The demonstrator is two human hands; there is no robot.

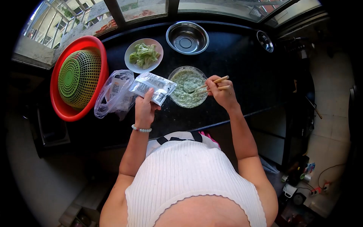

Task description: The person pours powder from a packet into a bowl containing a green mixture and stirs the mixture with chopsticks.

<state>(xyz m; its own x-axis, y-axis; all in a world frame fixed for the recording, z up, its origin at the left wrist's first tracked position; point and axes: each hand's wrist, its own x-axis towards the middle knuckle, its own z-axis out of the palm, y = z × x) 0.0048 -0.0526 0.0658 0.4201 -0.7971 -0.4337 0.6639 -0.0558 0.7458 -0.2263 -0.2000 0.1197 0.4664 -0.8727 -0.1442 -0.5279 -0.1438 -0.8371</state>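
My left hand [145, 109] grips a silver printed packet [153, 87] just left of a glass bowl [172, 99]. Pale green, lumpy batter [185, 85] fills much of that bowl. In my right hand [224, 94] is a pair of wooden chopsticks [221, 80], their tips down in the batter. A crumpled clear plastic bag [113, 97] lies beside the packet. Behind the packet, a white plate [130, 67] holds pale green leafy vegetable pieces [144, 55].
A red basin [60, 108] with an upturned green strainer [77, 77] in it stands at the left. An empty steel bowl [187, 38] sits behind the glass bowl. A round shiny lid [264, 41] is at the back right, and windows run along the counter's far edge.
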